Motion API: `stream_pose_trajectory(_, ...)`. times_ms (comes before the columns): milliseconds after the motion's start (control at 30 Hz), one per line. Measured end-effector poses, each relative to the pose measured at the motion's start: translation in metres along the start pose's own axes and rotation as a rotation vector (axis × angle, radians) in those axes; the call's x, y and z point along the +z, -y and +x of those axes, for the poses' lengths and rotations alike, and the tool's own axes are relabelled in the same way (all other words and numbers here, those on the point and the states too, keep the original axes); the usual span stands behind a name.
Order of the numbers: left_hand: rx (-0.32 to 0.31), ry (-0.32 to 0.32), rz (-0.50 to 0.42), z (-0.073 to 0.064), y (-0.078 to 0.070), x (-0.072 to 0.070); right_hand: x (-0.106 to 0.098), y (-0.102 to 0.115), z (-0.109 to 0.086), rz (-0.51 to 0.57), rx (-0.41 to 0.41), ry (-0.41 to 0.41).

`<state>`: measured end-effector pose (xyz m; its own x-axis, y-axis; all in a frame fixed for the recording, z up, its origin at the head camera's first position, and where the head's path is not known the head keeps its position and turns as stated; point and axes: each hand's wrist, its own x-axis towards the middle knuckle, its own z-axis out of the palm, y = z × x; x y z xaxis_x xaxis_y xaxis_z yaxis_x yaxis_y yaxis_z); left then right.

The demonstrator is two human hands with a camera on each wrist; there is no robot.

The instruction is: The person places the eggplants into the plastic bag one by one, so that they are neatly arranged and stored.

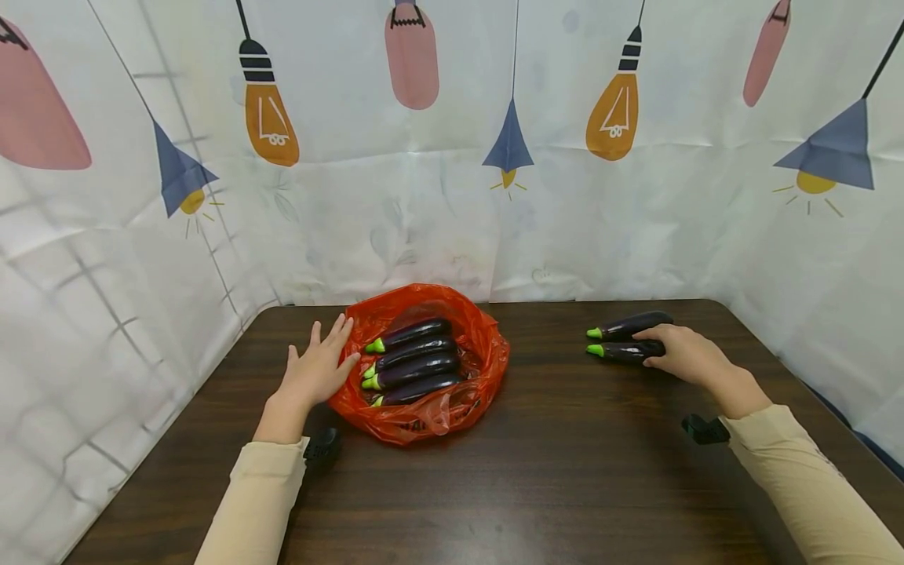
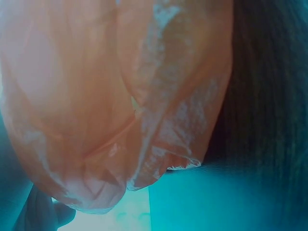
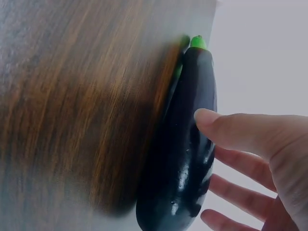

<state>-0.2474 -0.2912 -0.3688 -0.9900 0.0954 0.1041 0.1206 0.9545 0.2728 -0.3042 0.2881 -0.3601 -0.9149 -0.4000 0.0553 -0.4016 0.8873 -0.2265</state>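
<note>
A red plastic bag (image 1: pixel 487 384) lies with its mouth spread, and several dark eggplants (image 1: pixel 417 366) with green stems are side by side in it. At its left rim is my left hand (image 1: pixel 318 373), fingers spread and touching the plastic. The bag's crinkled side (image 2: pixel 110 120) fills most of the left wrist view. To the right, two more eggplants lie on the table, a far one (image 1: pixel 636 323) and a near one (image 1: pixel 621 351). My right hand (image 1: pixel 681 355) grips the near eggplant (image 3: pixel 185 144), thumb on one side and fingers curled behind it.
A dark brown wooden table (image 1: pixel 494 486) holds everything. Behind it and along the sides hangs a pale cloth (image 1: pixel 438 227) printed with lamps and bulbs. A dark band with a small device (image 1: pixel 706 429) sits at the right wrist.
</note>
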Motion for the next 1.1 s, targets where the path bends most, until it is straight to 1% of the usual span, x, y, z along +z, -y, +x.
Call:
stream_pose_trajectory(233,-0.001,0.003,0.002,0.001,0.0,0.001,-0.001,-0.002,0.001,-0.015,0.016,0.015)
stream_pose_trajectory(533,-0.005,0.009,0.003,0.0,-0.001,-0.001,-0.001,-0.007,0.002,0.006,0.058,0.059)
stream_pose_trajectory(867,-0.004,0.006,0.005,0.0,-0.001,-0.001,-0.001,-0.01,0.004,0.021,0.065,0.079)
stream_pose_trajectory(1100,-0.009,0.004,0.01,0.0,0.001,0.0,-0.001,-0.01,0.004,0.012,0.058,0.084)
